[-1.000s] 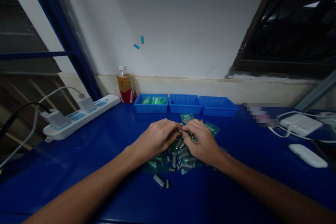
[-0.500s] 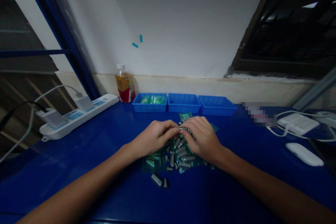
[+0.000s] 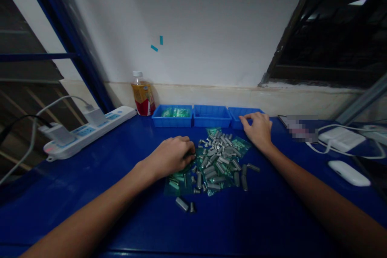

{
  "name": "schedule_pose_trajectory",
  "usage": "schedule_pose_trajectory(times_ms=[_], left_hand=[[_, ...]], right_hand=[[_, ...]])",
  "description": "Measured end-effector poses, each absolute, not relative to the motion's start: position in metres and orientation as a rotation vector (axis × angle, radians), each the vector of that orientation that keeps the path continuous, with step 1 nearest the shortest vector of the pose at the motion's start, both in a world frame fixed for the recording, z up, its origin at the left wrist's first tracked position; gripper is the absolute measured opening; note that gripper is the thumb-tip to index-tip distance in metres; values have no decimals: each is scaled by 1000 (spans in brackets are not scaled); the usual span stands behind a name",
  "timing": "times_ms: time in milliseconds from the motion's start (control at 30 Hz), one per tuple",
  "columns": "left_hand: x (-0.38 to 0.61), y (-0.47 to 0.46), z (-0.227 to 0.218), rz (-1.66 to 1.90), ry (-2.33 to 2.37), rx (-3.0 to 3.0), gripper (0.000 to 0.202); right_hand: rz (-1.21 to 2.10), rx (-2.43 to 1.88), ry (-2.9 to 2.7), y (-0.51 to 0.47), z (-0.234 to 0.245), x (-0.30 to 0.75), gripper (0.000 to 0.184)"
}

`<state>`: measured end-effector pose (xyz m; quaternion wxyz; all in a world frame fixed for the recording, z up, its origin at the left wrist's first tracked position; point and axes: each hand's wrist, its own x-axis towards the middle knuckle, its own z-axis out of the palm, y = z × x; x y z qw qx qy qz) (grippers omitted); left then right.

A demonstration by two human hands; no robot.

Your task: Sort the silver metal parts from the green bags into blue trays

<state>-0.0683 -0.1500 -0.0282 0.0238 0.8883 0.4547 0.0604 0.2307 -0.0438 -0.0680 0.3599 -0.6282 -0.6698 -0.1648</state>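
Note:
A pile of small silver metal cylinders (image 3: 216, 165) lies on green plastic bags (image 3: 177, 183) in the middle of the blue table (image 3: 90, 197). My left hand (image 3: 171, 156) rests at the pile's left edge with its fingers curled tight onto the parts; what they pinch is hidden. My right hand (image 3: 257, 130) is stretched out to the right blue tray (image 3: 236, 113), palm down, fingers bent over its rim, and anything in them is hidden. Two loose cylinders (image 3: 184, 204) lie nearer to me than the pile.
Three blue trays stand in a row at the wall: the left tray (image 3: 172, 123) holds green bags, beside it the middle tray (image 3: 211, 123). A drink bottle (image 3: 142, 97) and a white power strip (image 3: 87, 131) with plugs are on the left. White devices (image 3: 341, 139) and cables lie on the right.
My hands, joined over the pile on a small part, have separated. The right hand has moved back and to the right, to the right tray. The left hand stays at the pile.

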Motion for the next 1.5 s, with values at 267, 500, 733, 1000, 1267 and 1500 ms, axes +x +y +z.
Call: schedule_pose_trajectory(times_ms=[267,500,733,1000,1267,1500], left_hand=[[-64,-146,-29,576,1365,2583,19],[-49,-156,-27,761,1130,2398,19],[-50,-154,-26,832,1102,2284,20],[-55,-158,-31,898,1079,2509,23],[-55,-164,-24,870,989,2715,10],[-48,-164,-25,940,1033,2654,17]], right_hand=[[-451,-1246,-1999,-90,-50,193,25],[-307,-687,-2425,-148,-39,144,21],[-290,-684,-2331,-144,-43,146,9],[-125,-694,-2207,-143,-42,143,3],[6,-665,-2194,-150,-45,139,9],[-172,-659,-2158,-151,-45,146,15]])
